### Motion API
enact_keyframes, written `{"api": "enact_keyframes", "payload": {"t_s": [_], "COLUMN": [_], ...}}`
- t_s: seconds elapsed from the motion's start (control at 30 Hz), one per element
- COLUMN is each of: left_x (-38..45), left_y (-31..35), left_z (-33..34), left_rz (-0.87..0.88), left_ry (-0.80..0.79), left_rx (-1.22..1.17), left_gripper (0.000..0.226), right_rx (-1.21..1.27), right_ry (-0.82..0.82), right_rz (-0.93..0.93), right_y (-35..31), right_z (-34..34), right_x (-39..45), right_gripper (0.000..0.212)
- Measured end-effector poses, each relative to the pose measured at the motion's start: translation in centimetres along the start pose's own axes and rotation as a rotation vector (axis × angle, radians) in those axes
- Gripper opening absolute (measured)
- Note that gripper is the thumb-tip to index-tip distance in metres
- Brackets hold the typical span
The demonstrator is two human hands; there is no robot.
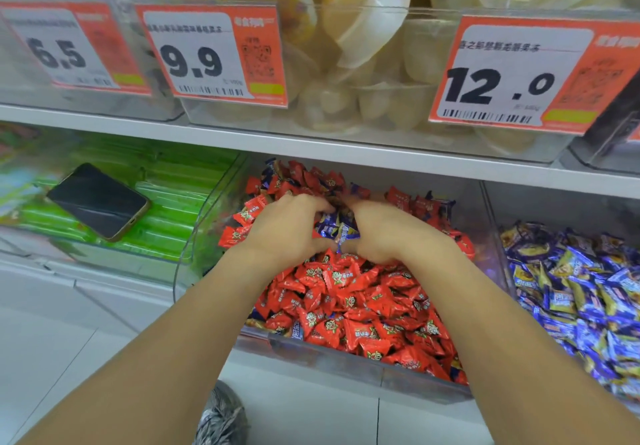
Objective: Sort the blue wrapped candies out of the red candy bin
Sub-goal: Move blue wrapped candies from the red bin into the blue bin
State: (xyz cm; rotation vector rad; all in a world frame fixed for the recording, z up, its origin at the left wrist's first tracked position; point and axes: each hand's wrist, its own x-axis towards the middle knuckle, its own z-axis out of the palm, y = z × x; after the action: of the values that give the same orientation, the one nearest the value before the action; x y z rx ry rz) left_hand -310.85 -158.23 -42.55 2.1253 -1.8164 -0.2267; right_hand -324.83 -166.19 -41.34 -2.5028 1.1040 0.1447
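Note:
A clear plastic bin (pixel 346 363) on the lower shelf is heaped with red wrapped candies (pixel 349 295). Both my hands are deep in the middle of it. My left hand (pixel 285 228) and my right hand (pixel 384 230) cup together around a bunch of blue wrapped candies (pixel 337 228), fingers curled over them. A few more blue wrappers (pixel 273 169) poke out of the red heap at the back of the bin.
The neighbouring bin on the right holds blue and yellow wrapped candies (pixel 581 292). On the left, a black phone (pixel 98 200) lies on green packets (pixel 173 209). The upper shelf (pixel 311 148) overhangs closely, with bins of yellow jelly cups (pixel 363 46) and orange price tags (pixel 211 55).

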Motion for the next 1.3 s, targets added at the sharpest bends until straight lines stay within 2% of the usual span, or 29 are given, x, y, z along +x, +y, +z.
{"api": "enact_keyframes", "payload": {"t_s": [0.1,0.2,0.4,0.57,0.63,0.73,0.9,1.03,1.13,1.2,1.3], "left_x": [0.2,0.0,-1.6,-3.1,-3.5,-3.9,-4.2,-3.8,-4.1,-4.5,-4.8], "left_y": [-0.1,0.0,-0.1,-1.0,-1.2,-1.3,-1.7,-1.9,-1.9,-2.0,-2.1], "left_z": [0.0,-0.5,-2.2,-2.6,-2.6,-3.0,-3.2,-3.2,-3.2,-3.3,-3.4], "left_rz": [-0.001,-0.034,-0.061,-0.076,-0.099,-0.139,-0.162,-0.185,-0.211,-0.206,-0.163], "left_ry": [0.032,0.06,0.214,0.23,0.252,0.272,0.26,0.256,0.254,0.23,0.244], "left_rx": [-0.053,-0.114,-0.193,-0.234,-0.257,-0.262,-0.296,-0.377,-0.43,-0.44,-0.408], "left_gripper": [0.039,0.028,0.022,0.021,0.026,0.031,0.03,0.031,0.023,0.018,0.025], "right_rx": [0.003,-0.006,-0.053,0.005,0.058,0.083,0.154,0.013,-0.075,-0.051,0.073], "right_ry": [0.076,0.154,0.185,0.164,0.169,0.203,0.284,0.062,-0.016,-0.045,-0.063], "right_rz": [-0.042,-0.067,-0.078,-0.119,-0.113,-0.008,0.107,0.062,0.011,0.018,0.034], "right_y": [0.1,-0.1,-0.2,-0.2,-0.4,0.3,1.7,0.8,-0.1,-0.1,-0.1], "right_z": [0.2,0.2,0.4,0.7,0.8,0.3,-1.6,-2.1,-1.4,-1.2,-1.2], "right_x": [-0.3,-0.7,-0.8,-0.9,-0.9,-1.0,-0.6,0.2,1.4,1.7,1.4], "right_gripper": [0.074,0.069,0.041,0.032,0.04,0.059,0.053,0.075,0.081,0.081,0.079]}}
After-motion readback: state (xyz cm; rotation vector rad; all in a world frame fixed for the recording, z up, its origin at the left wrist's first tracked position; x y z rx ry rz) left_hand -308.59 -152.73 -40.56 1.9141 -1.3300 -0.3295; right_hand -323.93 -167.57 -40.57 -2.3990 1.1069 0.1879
